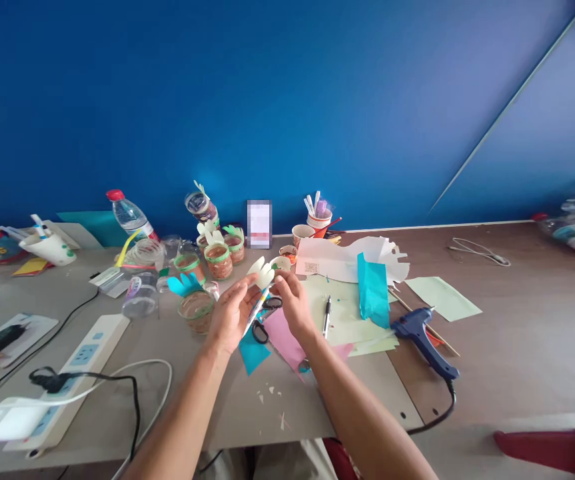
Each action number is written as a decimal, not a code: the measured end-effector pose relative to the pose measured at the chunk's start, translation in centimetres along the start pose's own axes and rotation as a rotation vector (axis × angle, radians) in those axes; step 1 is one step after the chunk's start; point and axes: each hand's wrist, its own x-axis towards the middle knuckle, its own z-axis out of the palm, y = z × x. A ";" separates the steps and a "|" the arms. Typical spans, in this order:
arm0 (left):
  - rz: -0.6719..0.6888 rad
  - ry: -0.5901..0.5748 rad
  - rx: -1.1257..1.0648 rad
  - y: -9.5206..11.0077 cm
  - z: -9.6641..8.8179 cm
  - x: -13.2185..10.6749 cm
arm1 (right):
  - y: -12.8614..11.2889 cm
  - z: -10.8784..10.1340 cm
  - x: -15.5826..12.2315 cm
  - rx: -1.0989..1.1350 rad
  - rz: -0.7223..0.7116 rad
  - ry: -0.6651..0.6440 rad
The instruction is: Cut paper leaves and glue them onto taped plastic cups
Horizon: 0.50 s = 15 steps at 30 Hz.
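My left hand [234, 312] is closed on a pale paper cutout [261, 273] with rounded, petal-like lobes. A white marker [256, 312] slants along that hand's palm side, its upper end near the cutout. My right hand [293, 303] has its fingertips pinched together by the cutout's right edge; what they hold is hidden. Under the hands lie black-handled scissors [261, 331], a pink paper sheet [287, 337] and a teal paper piece [254, 353]. Just left stands a jar [194, 312] with a blue paper cutout [186, 285] on its rim.
Several small brown-wrapped jars [218, 261] stand behind my left hand. On the right, a blue glue gun [424, 337] lies beside pale green sheets [347, 310] and a pen [327, 317]. A power strip [80, 373] with cables occupies the left; a bottle [130, 217] stands behind.
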 end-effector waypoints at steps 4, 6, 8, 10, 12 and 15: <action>-0.029 -0.035 -0.049 0.5 0.4 -1.8 | -0.1 0.2 -0.2 0.220 0.104 -0.139; -0.034 -0.030 -0.014 0.6 0.3 -2.3 | 0.0 0.4 -0.4 0.245 0.099 -0.143; -0.047 -0.047 0.039 0.7 0.0 -2.8 | 0.2 0.6 -0.4 0.246 0.101 -0.134; -0.054 -0.070 0.098 0.7 -0.4 -3.2 | 0.4 0.6 -0.4 0.263 0.104 -0.125; -0.019 -0.066 0.168 0.7 -1.0 -3.7 | 0.6 0.5 -0.4 0.282 0.098 -0.115; 0.114 -0.016 0.265 1.3 -1.8 -4.7 | 0.7 0.4 -0.2 0.278 0.079 -0.100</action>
